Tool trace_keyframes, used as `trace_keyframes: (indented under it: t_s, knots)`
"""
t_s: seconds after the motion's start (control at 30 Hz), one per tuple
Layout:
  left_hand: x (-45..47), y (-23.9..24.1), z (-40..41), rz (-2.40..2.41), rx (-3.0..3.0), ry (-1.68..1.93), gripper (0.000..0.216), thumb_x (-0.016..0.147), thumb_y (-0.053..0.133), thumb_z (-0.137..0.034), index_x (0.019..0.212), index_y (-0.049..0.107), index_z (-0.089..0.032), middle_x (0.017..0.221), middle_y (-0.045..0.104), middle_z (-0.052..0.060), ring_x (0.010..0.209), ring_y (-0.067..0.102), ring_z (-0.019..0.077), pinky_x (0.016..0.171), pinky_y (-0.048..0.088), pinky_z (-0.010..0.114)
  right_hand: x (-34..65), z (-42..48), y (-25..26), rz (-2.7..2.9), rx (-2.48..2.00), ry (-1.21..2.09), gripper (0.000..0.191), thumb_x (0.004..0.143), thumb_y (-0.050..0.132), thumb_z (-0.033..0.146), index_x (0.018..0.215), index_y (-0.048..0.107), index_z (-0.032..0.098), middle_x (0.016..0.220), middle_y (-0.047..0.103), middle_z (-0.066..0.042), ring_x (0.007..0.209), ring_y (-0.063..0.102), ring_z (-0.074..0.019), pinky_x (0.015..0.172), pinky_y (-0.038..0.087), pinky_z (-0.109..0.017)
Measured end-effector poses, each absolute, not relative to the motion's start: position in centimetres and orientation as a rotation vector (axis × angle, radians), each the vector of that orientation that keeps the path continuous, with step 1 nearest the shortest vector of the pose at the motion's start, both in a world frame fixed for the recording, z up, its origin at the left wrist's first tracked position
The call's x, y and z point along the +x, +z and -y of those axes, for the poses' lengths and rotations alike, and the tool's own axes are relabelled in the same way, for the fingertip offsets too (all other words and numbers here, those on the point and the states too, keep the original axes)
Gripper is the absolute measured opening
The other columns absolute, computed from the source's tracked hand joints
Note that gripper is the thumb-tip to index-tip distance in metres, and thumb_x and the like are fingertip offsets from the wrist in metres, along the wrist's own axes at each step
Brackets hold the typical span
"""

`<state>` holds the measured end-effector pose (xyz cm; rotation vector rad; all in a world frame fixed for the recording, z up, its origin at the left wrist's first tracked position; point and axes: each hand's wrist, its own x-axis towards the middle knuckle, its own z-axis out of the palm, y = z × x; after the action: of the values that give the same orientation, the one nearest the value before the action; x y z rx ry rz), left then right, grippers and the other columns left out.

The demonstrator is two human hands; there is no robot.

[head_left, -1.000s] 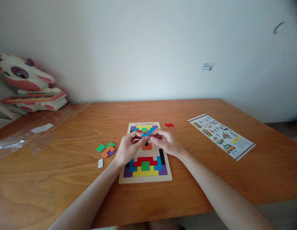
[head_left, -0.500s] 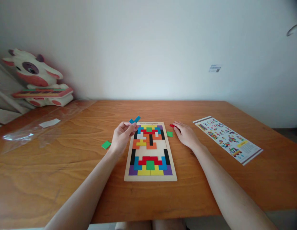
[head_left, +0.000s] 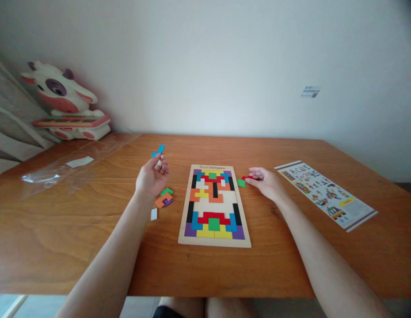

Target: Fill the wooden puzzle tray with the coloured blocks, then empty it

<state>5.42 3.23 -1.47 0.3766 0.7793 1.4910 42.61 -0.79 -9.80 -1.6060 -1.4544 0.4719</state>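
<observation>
A wooden puzzle board lies in the middle of the table, partly filled with coloured block pieces. My left hand is raised left of the board, its fingers pinched on a blue piece held above the table. My right hand rests on the table right of the board, its fingertips closed on a red piece. A green square piece lies just left of those fingers. Below my left hand sit loose green, orange and purple pieces and a white piece.
A printed pattern sheet lies at the right. A clear plastic bag is spread at the far left. A cow-shaped toy stands in the back left corner against the wall.
Both hands held the blue piece over the board a second ago. My left hand has carried it out to the left, while my right hand has gone right to the red piece.
</observation>
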Motion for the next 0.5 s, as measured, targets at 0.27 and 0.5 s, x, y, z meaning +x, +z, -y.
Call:
trace_keyframes:
  t_s: [0.27, 0.5]
  knots:
    - [6.5, -2.6, -3.2, -0.854, 0.532, 1.441, 0.016, 0.075, 0.074, -0.015, 0.075, 0.057, -0.016, 0.068, 0.063, -0.002, 0.054, 0.056, 0.0050, 0.051, 0.047, 0.015, 41.8, 1.9, -8.2, 1.534, -1.562, 0.500, 0.026, 0.073, 0.077, 0.045, 0.084, 0.075, 0.021, 0.086, 0.077, -0.008, 0.077, 0.071, -0.0241, 0.075, 0.056, -0.040]
    - [9.6, -4.7, -0.9, -1.101, 1.578, 1.243, 0.022, 0.077, 0.074, -0.036, 0.078, 0.059, -0.020, 0.076, 0.071, 0.003, 0.070, 0.066, 0.0165, 0.066, 0.051, 0.027, 37.0, 4.4, -5.0, 2.039, -1.249, 0.275, 0.024, 0.092, 0.062, 0.043, 0.094, 0.080, 0.027, 0.082, 0.069, -0.005, 0.062, 0.059, -0.0158, 0.057, 0.047, -0.031]
